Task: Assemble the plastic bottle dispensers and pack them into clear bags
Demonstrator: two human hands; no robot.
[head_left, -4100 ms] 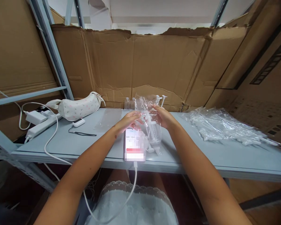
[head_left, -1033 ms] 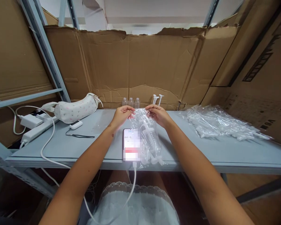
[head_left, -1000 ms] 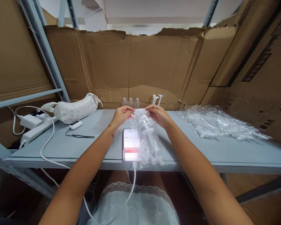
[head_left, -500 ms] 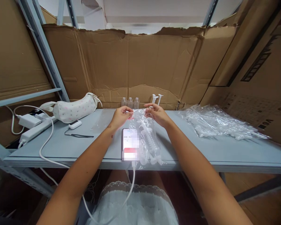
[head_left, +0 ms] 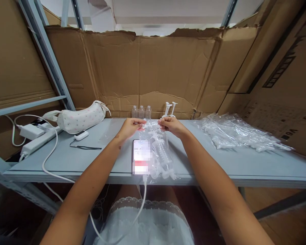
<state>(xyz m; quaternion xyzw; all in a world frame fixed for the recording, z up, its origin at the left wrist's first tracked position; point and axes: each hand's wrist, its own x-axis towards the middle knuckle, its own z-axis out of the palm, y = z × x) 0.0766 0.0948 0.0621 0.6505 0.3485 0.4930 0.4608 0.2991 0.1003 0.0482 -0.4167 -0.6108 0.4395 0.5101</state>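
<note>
A clear plastic bag with a white and clear syringe-like part inside lies at the front of the grey table. Its far edge is pinched at one corner by my left hand and at the other by my right hand. Just left of the bag's contents is a lit phone, partly beside the plastic. Behind my hands stand three small clear bottles and two white plunger-like pieces.
At the right of the table is a pile of filled clear bags. A white pouch, a small white device and a power strip with cables lie left. Cardboard walls the back.
My fingers have closed on the bag's far edge, the right ones having been spread before. The edge now looks pulled wider between my hands.
</note>
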